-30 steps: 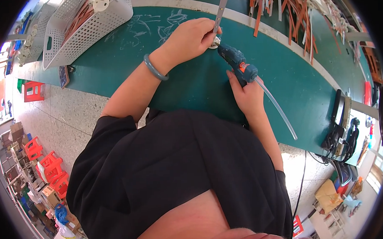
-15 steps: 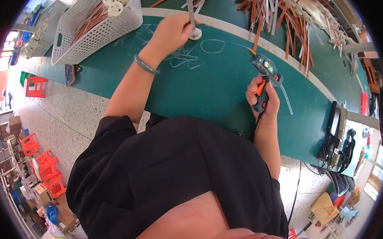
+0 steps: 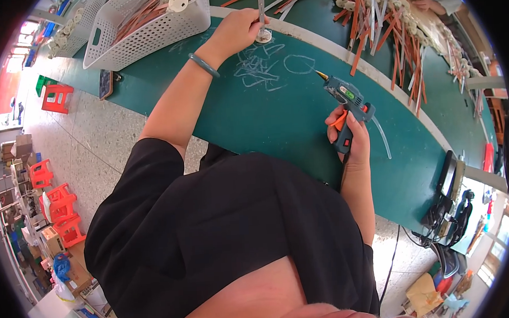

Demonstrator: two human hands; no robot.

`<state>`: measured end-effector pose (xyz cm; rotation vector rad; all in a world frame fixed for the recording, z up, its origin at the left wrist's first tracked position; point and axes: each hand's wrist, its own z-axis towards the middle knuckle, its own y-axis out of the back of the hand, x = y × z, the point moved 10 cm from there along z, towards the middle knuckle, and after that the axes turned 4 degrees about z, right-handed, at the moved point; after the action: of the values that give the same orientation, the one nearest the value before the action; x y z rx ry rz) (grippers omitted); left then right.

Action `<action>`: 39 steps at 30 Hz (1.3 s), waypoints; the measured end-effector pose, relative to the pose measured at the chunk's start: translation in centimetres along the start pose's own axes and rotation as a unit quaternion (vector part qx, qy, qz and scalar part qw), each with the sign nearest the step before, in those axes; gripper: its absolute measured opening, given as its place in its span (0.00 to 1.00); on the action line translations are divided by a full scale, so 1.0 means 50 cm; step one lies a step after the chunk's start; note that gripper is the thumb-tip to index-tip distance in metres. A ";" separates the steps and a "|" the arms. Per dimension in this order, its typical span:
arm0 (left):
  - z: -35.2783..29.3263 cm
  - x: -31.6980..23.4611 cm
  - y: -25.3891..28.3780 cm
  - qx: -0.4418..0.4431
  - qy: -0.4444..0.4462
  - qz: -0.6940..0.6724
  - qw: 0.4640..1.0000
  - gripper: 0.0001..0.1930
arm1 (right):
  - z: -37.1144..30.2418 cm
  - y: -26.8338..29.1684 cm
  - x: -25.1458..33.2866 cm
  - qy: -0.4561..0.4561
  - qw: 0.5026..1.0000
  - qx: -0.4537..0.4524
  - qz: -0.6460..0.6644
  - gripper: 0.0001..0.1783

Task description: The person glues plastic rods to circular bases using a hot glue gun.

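Near the far edge of the green table (image 3: 253, 125), my left hand (image 3: 239, 33) is closed around the lower part of a thin, flat grey strip (image 3: 261, 5). The strip stands upright on a small round whitish disc (image 3: 264, 37) by my fingertips. On the right, my right hand (image 3: 353, 135) grips the handle of a hot glue gun (image 3: 345, 95), fingers around its orange trigger. Its brass nozzle points left, above the table and apart from the disc. A translucent glue stick (image 3: 383, 136) sticks out of its back.
A white perforated basket (image 3: 147, 41) of brown strips and discs stands at the upper left, a phone (image 3: 106, 85) below it. Strips with discs (image 3: 397, 45) heap up beyond the table's pale edging. Another person's hand (image 3: 426, 3) shows at the far right. Scribbled glue threads (image 3: 256, 68) mark the tabletop.
The view has shifted. My left hand has carried the strip and disc slightly farther away over the table. The glue gun has swung left, its nozzle now nearer the glue ring on the tabletop.
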<state>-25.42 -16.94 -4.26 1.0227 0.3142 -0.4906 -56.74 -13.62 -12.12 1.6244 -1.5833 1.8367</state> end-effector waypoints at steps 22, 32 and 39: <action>-0.246 0.026 0.544 -0.150 0.379 0.360 0.839 0.20 | 0.001 0.007 -0.007 -0.009 0.999 0.005 0.036 0.17; -0.070 0.328 0.442 0.050 -0.077 0.090 0.992 0.13 | 0.001 0.009 0.000 0.002 1.000 0.010 0.029 0.16; -0.046 0.380 0.419 0.051 0.180 0.310 0.932 0.14 | -0.007 0.004 -0.006 -0.009 1.000 0.013 0.019 0.16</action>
<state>1.73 -10.60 1.07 1.2441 0.2714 0.2603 -56.96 -13.30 -12.39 1.6380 -1.6138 1.8748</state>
